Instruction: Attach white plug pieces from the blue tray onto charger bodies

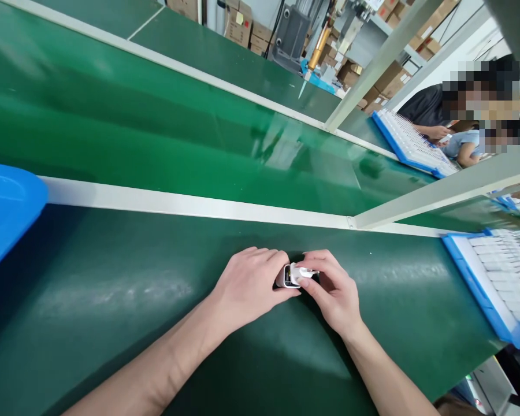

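My left hand (253, 283) is closed around a small white charger housing (286, 277). The housing's open end faces right, and dark parts show inside it. Between the thumb and fingers of my right hand (333, 289) is a white plug end cap (301, 274), held at the mouth of the housing and tilted against it. What look like metal pins stick out on the cap's right side. My fingers cover most of the housing, and both hands are just above the green bench top (134, 323).
A blue tray of white pieces in rows (494, 283) lies at the right. The edge of a blue bin (8, 208) juts in at left. A white rail (199, 209) and post (437, 188) border the green belt (177, 144). Beyond, people (437, 115) sit by another tray (411, 144).
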Motion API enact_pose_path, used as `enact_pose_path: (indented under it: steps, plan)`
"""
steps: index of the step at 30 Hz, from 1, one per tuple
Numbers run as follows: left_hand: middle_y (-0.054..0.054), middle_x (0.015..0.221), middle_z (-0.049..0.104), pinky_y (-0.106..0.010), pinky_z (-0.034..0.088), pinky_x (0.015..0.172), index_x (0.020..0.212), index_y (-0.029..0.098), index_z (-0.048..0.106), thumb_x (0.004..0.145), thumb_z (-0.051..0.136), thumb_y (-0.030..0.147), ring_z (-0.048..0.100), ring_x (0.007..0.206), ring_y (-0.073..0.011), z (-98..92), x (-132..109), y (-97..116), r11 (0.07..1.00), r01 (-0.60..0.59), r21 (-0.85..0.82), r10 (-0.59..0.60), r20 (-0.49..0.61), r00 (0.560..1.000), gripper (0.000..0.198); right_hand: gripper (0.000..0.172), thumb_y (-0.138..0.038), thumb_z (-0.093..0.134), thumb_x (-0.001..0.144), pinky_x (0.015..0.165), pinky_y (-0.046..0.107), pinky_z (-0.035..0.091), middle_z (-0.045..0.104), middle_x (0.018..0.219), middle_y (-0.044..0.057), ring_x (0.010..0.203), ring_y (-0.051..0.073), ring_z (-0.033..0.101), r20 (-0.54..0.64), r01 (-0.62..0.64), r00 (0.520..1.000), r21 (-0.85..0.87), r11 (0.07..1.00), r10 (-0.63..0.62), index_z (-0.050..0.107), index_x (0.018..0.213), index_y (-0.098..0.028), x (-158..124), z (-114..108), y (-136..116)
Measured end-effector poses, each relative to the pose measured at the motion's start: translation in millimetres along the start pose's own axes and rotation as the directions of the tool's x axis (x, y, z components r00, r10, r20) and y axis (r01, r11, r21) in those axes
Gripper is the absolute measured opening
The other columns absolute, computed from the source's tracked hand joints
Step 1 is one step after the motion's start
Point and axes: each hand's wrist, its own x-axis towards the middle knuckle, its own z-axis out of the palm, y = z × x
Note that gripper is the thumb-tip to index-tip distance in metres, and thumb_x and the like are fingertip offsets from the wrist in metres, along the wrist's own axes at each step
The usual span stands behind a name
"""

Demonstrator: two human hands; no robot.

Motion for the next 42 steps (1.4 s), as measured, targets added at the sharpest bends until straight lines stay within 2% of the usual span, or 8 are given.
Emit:
enact_pose_path:
  steps: [4, 9, 15, 27, 33, 38, 42]
  plan:
    - [0.005, 0.078, 0.068, -0.031, 0.036, 0.065, 0.08, 0.023, 0.053, 0.082, 0.075, 0.05, 0.06, 0.066, -0.0158, 0.4, 0.0, 0.1, 1.0, -0.008, -0.008, 0.008, -0.008, 1.0, 0.035, 0.014, -0.025, 0.07, 0.093, 0.081, 0.036, 0.054, 0.064, 0.106, 0.006, 0.099, 0.023, 0.062, -0.026, -0.009, 1.0, 0.007, 1.0, 0.01, 0.074, 0.107, -0.028, -0.9, 1.5, -0.7]
    - [0.005, 0.078, 0.067, -0.031, 0.036, 0.066, 0.084, 0.022, 0.055, 0.083, 0.075, 0.051, 0.059, 0.067, -0.016, 0.2, -1.0, 0.8, 0.999, -0.026, -0.043, 0.025, -0.017, 1.0, 0.035, 0.017, -0.02, 0.067, 0.095, 0.081, 0.036, 0.052, 0.062, 0.102, 0.006, 0.096, 0.022, 0.061, -0.008, 0.09, 0.996, -0.128, 0.988, -0.092, 0.074, 0.109, -0.027, -2.9, 2.4, -4.4]
    - [0.004, 0.077, 0.066, -0.031, 0.035, 0.066, 0.081, 0.021, 0.054, 0.087, 0.07, 0.052, 0.058, 0.068, -0.0162, -0.3, -0.9, 0.8, 0.998, -0.031, -0.046, 0.031, -0.013, 0.999, 0.035, 0.015, -0.021, 0.067, 0.094, 0.08, 0.035, 0.05, 0.058, 0.102, 0.005, 0.095, 0.021, 0.058, 0.002, 0.115, 0.993, -0.275, 0.954, -0.119, 0.072, 0.108, -0.026, -4.0, 4.3, -8.1]
    - [0.004, 0.074, 0.065, -0.03, 0.032, 0.063, 0.076, 0.021, 0.051, 0.089, 0.066, 0.048, 0.056, 0.063, -0.0149, 1.2, -0.8, 1.3, 0.999, -0.03, -0.026, 0.028, -0.043, 0.999, 0.034, 0.007, -0.024, 0.065, 0.096, 0.08, 0.034, 0.048, 0.056, 0.099, 0.003, 0.093, 0.019, 0.057, -0.022, 0.018, 0.999, -0.258, 0.966, -0.024, 0.068, 0.101, -0.026, -2.6, 11.6, -17.5]
    - [0.003, 0.077, 0.068, -0.031, 0.034, 0.063, 0.077, 0.022, 0.053, 0.088, 0.067, 0.052, 0.062, 0.069, -0.018, -1.3, 1.0, 1.5, 1.0, -0.013, -0.016, 0.013, -0.02, 1.0, 0.035, 0.005, -0.027, 0.062, 0.097, 0.084, 0.036, 0.047, 0.057, 0.098, 0.004, 0.095, 0.021, 0.057, -0.026, -0.008, 1.0, -0.239, 0.971, 0.002, 0.067, 0.097, -0.025, 0.3, 13.5, -21.9]
    - [-0.001, 0.089, 0.074, -0.035, 0.044, 0.072, 0.089, 0.021, 0.06, 0.083, 0.072, 0.054, 0.07, 0.084, -0.0246, -2.4, -4.2, 2.4, 0.999, -0.023, 0.035, 0.024, -0.014, 1.0, 0.035, 0.016, -0.04, 0.065, 0.095, 0.089, 0.039, 0.049, 0.059, 0.103, 0.006, 0.1, 0.024, 0.059, 0.016, -0.027, 0.999, -0.291, 0.956, 0.033, 0.069, 0.095, -0.024, 2.1, 9.6, -28.0]
    - [-0.005, 0.106, 0.075, -0.039, 0.05, 0.083, 0.115, 0.022, 0.059, 0.076, 0.078, 0.057, 0.071, 0.098, -0.0293, 0.0, -9.6, -0.7, 0.997, -0.063, 0.037, 0.063, -0.003, 0.998, 0.056, 0.033, -0.057, 0.064, 0.09, 0.094, 0.045, 0.05, 0.064, 0.107, 0.009, 0.106, 0.028, 0.062, -0.018, -0.084, 0.996, -0.388, 0.918, 0.084, 0.072, 0.093, -0.025, -7.0, -14.5, -16.1]
